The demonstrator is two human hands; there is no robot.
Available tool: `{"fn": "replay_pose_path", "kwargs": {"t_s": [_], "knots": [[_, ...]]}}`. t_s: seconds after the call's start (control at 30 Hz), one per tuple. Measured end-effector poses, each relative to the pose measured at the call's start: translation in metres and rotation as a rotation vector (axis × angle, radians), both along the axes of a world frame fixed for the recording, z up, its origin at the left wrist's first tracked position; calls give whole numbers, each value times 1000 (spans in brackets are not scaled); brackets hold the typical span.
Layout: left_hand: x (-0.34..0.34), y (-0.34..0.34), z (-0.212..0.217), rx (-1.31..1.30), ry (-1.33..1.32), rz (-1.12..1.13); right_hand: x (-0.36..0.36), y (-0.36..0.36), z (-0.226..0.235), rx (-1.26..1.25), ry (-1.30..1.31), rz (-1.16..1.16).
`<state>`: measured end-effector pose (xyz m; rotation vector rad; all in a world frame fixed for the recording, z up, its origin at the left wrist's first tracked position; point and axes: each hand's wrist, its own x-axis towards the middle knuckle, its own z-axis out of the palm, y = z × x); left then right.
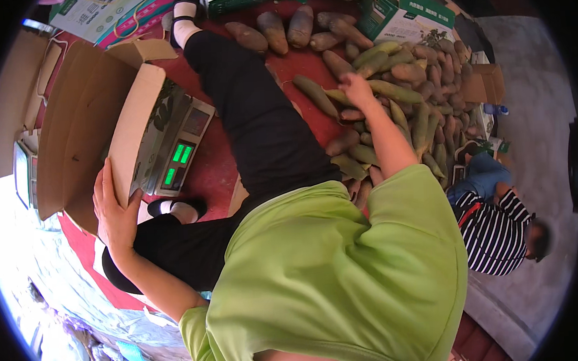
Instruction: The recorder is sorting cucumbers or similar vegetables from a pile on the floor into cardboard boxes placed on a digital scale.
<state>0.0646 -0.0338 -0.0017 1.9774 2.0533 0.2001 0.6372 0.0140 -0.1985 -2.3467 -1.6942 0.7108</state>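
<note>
My left hand (114,214) grips the near edge of an open cardboard box (135,123), thumb and fingers spread along its raised flap. The box stands against a digital scale (183,146) with lit green digits; its inside is mostly hidden from here. On the right, my right hand (358,90) reaches to the edge of a heap of long root vegetables (420,78), some green and some reddish brown. Its fingers close on the end of a reddish-brown root vegetable (337,63). Beside that hand lies a separate green root vegetable (315,95).
Several large brown roots (273,33) lie in a row on the red ground cover (208,184). A green and white carton (411,20) stands behind the heap. A person in a striped top (498,236) crouches at the right. My outstretched leg (254,111) lies between box and heap.
</note>
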Motion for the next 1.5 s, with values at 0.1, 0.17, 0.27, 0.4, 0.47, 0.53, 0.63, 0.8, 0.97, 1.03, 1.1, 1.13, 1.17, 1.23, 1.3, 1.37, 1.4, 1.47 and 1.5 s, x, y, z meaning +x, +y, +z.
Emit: {"fn": "replay_pose_path", "kwargs": {"t_s": [0.1, 0.17, 0.27, 0.4, 0.47, 0.53, 0.63, 0.8, 0.97, 1.03, 1.1, 1.13, 1.17, 1.23, 1.3, 1.37, 1.4, 1.47, 1.5], "knots": [[-3, -4, -4, 4, 15, 21, 8, -53, -23, -245, 33, -198], [-3, -8, -1, -9, 1, 46, 13, -79, -41, -312, 89, -261], [-2, -3, -7, 7, 6, 25, 29, -112, -49, -262, -68, -287], [-3, -7, -3, 20, -4, 28, 47, -103, -41, -103, -224, -439], [1, 2, -2, 21, -10, -3, 58, -99, -30, -195, -305, -559], [-4, -1, -8, 22, -16, 15, 62, -86, -34, -209, -303, -545], [-1, -2, -8, 15, -22, 43, 72, -75, -43, -215, -295, -467], [0, -4, -6, 23, -14, 40, 89, -68, -67, -166, -267, -387], [2, -1, -3, 24, -1, 32, 82, -64, -66, -399, -322, -432], [4, 1, -3, 27, 16, 28, 79, -71, -71, -491, -369, -367], [5, 2, -2, 25, 17, 30, 66, -72, -71, -582, -408, -288], [5, 2, -1, 22, 21, 29, 51, -73, -68, -576, -375, -291], [4, 1, 0, 21, 26, 34, 34, -73, -66, -569, -341, -293], [5, 2, 0, 25, 17, 33, 18, -75, -70, -511, -298, -334], [4, 1, -1, 26, 20, 31, 8, -70, -73, -545, -282, -391], [3, 0, 0, 31, 31, 41, 0, -74, -77, -488, -258, -391], [4, -1, 3, 20, 45, 46, -4, -74, -80, -432, -235, -394], [6, 2, 4, 13, 87, 44, 11, -83, -102, -419, -277, -387], [9, 5, 4, 4, 95, 54, 32, -92, -116, -437, -131, -462]]}}
